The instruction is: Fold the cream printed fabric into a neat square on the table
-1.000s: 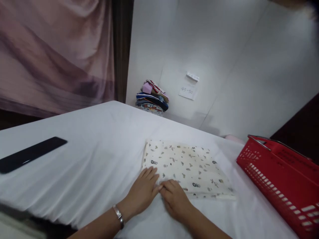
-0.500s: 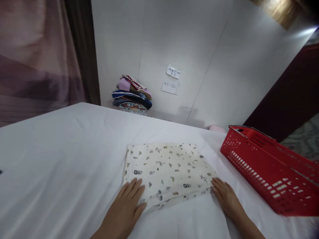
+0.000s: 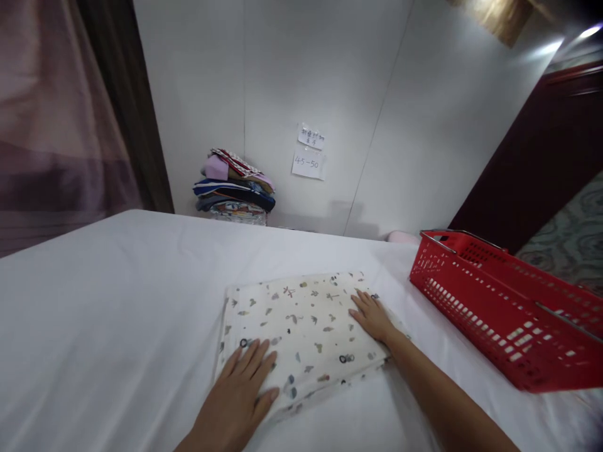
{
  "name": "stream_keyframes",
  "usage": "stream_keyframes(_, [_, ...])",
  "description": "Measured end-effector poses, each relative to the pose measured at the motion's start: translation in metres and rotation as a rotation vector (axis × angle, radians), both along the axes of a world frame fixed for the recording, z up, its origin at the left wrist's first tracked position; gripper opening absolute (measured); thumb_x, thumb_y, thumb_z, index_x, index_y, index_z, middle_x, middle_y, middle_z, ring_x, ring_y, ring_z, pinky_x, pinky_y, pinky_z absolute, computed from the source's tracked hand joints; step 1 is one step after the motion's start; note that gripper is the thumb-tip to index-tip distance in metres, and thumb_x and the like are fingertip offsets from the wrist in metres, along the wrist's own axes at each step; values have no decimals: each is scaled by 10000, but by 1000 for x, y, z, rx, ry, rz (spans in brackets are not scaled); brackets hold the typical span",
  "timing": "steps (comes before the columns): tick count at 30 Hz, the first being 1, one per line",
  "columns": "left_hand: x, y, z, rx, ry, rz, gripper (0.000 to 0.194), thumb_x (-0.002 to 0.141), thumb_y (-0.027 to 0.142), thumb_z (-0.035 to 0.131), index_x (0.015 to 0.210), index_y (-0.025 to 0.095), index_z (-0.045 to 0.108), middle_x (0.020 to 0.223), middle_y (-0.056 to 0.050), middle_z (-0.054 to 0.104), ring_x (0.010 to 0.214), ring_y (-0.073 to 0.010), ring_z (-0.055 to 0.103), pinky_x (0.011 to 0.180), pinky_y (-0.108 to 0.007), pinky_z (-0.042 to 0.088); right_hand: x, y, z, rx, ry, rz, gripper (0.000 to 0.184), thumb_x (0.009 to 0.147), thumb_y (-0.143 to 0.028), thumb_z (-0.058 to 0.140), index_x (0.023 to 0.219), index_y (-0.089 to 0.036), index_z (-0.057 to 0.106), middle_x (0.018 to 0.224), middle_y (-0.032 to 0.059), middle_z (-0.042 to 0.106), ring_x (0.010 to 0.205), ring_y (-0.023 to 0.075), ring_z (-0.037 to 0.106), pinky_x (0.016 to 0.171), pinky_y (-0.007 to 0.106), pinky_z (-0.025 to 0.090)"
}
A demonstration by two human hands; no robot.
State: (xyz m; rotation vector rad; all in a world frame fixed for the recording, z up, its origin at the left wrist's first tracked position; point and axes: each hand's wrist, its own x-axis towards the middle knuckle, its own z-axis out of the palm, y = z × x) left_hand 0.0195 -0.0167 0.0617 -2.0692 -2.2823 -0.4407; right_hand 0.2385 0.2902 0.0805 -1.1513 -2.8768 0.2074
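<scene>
1. As we look down past our hands, one folded cream cloth (image 3: 306, 336) with small printed figures lies flat between and beneath them.
2. Its long axis runs mainly crosswise, from our left hand (image 3: 233, 398) towards our right, and its near edge slants away from us as it goes right.
3. We have our left hand open, palm down on the cloth's near left part, thumb held out from the fingers.
4. Our right hand (image 3: 374, 319) is open too, its spread fingers resting on the far right part; we grasp nothing with either hand.
5. Around and under the cloth we see one white sheet (image 3: 117, 326), lightly creased.
6. To the right of our right hand stands one red basket (image 3: 499, 314), its length running from beyond that hand back towards our near right.
7. Well beyond our hands we count one pile of folded fabrics (image 3: 235, 193), its layers too overlapped to number, and two paper notes (image 3: 308, 163) on the wall (image 3: 282, 75), one above the other.
</scene>
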Motion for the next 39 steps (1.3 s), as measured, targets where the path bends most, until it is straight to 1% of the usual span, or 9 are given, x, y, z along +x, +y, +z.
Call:
stream_keyframes(5, [-14, 10, 20, -199, -111, 7, 581, 844, 584, 339, 1346, 295, 373, 1437, -43, 283, 1312, -280, 292, 1050, -478, 285, 3, 14, -5, -40, -28, -46, 572, 894, -511, 270, 1383, -222, 334, 1487, 51, 189, 1366, 232, 123, 1078, 426, 106])
stream_keyframes(10, [-50, 69, 46, -123, 6, 220, 635, 850, 564, 297, 1358, 190, 372, 1466, -85, 217, 1355, -283, 172, 1083, -502, 161, -43, 11, 19, 1, 10, 47, 588, 902, -479, 263, 1406, -176, 278, 1494, 85, 148, 1372, 227, 76, 1080, 420, 72])
stream_keyframes(14, [-80, 104, 28, -104, 133, 356, 677, 831, 533, 339, 1341, 91, 390, 1430, -141, 304, 1328, -316, 239, 1069, -505, 164, -88, 20, 21, 11, 21, 181, 620, 896, -510, 262, 1418, -176, 241, 1500, 70, 120, 1375, 210, 49, 1084, 400, 15])
stream_keyframes(19, [-93, 104, 2, -48, 204, 323, 697, 830, 559, 282, 1341, 99, 394, 1413, -135, 344, 1308, -325, 278, 1065, -501, 154, -104, 44, -4, -49, -15, 67, 664, 887, -560, 228, 1421, -165, 222, 1492, 71, 162, 1371, 208, 81, 1081, 413, 33])
stream_keyframes(23, [-91, 103, 2, -25, 206, 331, 692, 827, 560, 281, 1326, 102, 419, 1405, -135, 360, 1304, -327, 283, 1065, -501, 151, -95, 61, -11, -71, 2, 100, 686, 873, -597, 224, 1419, -183, 230, 1495, 53, 159, 1372, 198, 78, 1085, 398, 33])
stream_keyframes(28, [-90, 105, 4, -47, 190, 331, 698, 824, 571, 281, 1338, 115, 404, 1411, -128, 352, 1310, -320, 274, 1065, -500, 150, -75, 85, -9, -69, -37, -168, 701, 876, -587, 192, 1430, -157, 189, 1501, 66, 120, 1372, 223, 61, 1073, 451, 87])
stream_keyframes(31, [-90, 105, 5, -57, 190, 335, 696, 829, 564, 274, 1348, 115, 388, 1422, -123, 332, 1316, -319, 260, 1067, -500, 137, -70, 93, -9, -78, -53, -201, 706, 876, -584, 189, 1431, -147, 177, 1500, 61, 122, 1371, 218, 66, 1070, 458, 121])
stream_keyframes(35, [-87, 105, 8, -83, 155, 345, 709, 830, 569, 273, 1364, 110, 357, 1431, -122, 316, 1323, -312, 245, 1073, -491, 125, -71, 92, -4, -80, -69, -205, 673, 883, -561, 211, 1425, -161, 200, 1497, 54, 146, 1369, 207, 91, 1072, 443, 142])
stream_keyframes(39, [-84, 104, 11, -98, 92, 363, 702, 837, 570, 273, 1372, 120, 341, 1443, -114, 295, 1338, -296, 213, 1084, -475, 94, -65, 71, -2, -42, -70, -194, 632, 901, -505, 223, 1413, -135, 234, 1494, 100, 145, 1367, 248, 87, 1063, 490, 127])
